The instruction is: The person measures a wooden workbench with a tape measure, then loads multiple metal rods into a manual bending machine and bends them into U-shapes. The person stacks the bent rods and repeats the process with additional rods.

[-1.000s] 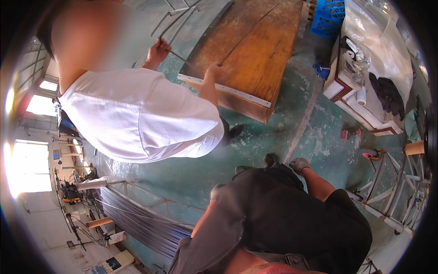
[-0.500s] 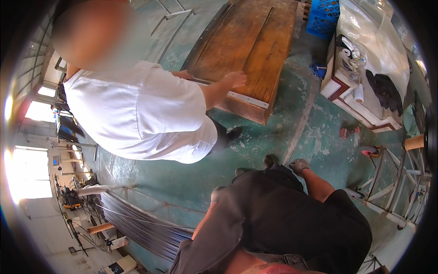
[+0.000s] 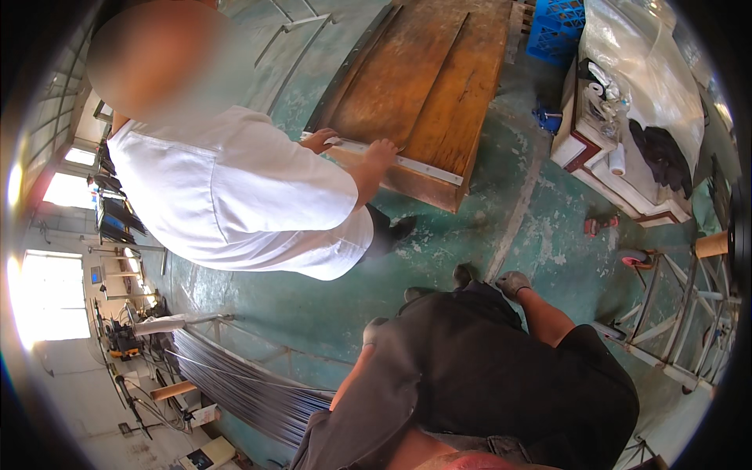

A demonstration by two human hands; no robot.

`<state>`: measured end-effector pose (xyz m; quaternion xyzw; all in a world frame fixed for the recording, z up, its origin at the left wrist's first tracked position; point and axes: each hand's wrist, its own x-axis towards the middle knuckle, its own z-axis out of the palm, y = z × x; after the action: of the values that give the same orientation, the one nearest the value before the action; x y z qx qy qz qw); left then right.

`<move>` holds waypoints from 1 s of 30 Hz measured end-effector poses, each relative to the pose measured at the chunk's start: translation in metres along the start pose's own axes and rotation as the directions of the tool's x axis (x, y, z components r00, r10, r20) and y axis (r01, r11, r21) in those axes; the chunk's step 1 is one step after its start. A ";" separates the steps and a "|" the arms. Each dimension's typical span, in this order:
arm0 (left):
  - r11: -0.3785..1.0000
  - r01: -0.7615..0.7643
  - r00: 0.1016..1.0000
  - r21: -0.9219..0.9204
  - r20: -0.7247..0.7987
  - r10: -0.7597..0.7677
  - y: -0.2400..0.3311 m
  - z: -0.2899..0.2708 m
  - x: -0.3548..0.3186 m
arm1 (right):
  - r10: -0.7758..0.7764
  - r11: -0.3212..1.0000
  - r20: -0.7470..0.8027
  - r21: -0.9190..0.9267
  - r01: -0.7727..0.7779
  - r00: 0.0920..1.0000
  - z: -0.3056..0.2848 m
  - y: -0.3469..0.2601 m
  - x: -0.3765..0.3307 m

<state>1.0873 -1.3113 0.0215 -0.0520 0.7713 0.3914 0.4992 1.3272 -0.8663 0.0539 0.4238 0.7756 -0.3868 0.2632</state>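
Note:
My left hand, in a light grey glove, hangs beside my dark shirt, which hides part of it. My right hand, gloved too, hangs low on the other side. Nothing shows in either hand, but the fingers are too foreshortened to read. Ahead of me, a person in a white shirt leans over a long brown wooden table. Both that person's bare hands rest near a pale metal strip along the table's near edge. Something small and white lies by one of them.
A cabinet at the right carries plastic sheeting, rolls and dark gloves. Behind it is a blue crate. A red tool lies on the green floor, near a wheeled metal frame. Long dark rods fill the lower left.
The other person's hands have shifted left and nearer, onto the metal strip's area; one hand now shows more fully. My own hands hang where they were.

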 end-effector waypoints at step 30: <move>0.997 0.056 0.988 -0.045 0.148 -0.048 0.015 0.011 -0.003 | -0.048 0.985 -0.023 -0.165 0.044 0.999 0.019 0.020 0.025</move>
<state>1.0899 -1.2943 0.0296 -0.0554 0.7212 0.3998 0.5631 1.3332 -0.8634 0.0172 0.3878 0.8179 -0.3218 0.2775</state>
